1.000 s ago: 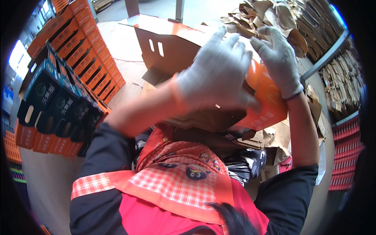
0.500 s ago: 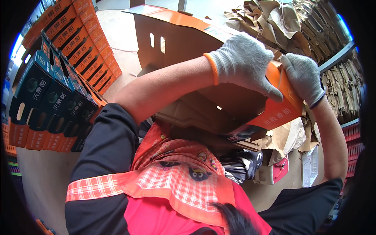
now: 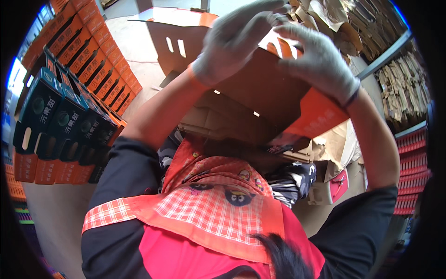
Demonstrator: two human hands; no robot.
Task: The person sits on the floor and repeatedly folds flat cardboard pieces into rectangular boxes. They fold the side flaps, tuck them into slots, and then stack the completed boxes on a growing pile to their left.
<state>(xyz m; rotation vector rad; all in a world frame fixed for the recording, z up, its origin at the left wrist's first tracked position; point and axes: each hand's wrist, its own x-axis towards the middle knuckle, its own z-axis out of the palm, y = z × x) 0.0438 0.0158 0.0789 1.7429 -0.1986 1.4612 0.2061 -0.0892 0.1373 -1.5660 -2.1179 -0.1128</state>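
A cardboard carton (image 3: 251, 100), plain brown inside and orange outside, stands partly folded in front of my body. My left hand (image 3: 232, 44), in a grey knit glove, is over its far edge with fingers stretched to the right. Near its fingertips is my right hand (image 3: 320, 63), gloved alike, at the carton's right side. The right thumb and fingers are apart, with orange and white strips of the carton showing between them. Some fingertips are blurred or overlap. On the left, the carton's end panel (image 3: 181, 49) has two slot holes.
Stacked orange cartons (image 3: 88, 58) and dark green cartons (image 3: 51, 114) stand at the left. Crumpled brown paper (image 3: 325, 18) lies at the far right, near a metal rail (image 3: 385, 56). Red crates (image 3: 411, 167) are at the right edge; a white and red container (image 3: 330, 188) sits on the floor.
Both hands have moved up and to the left from the carton's right edge. The left fingers have straightened, and the carton's upper right side now sits differently.
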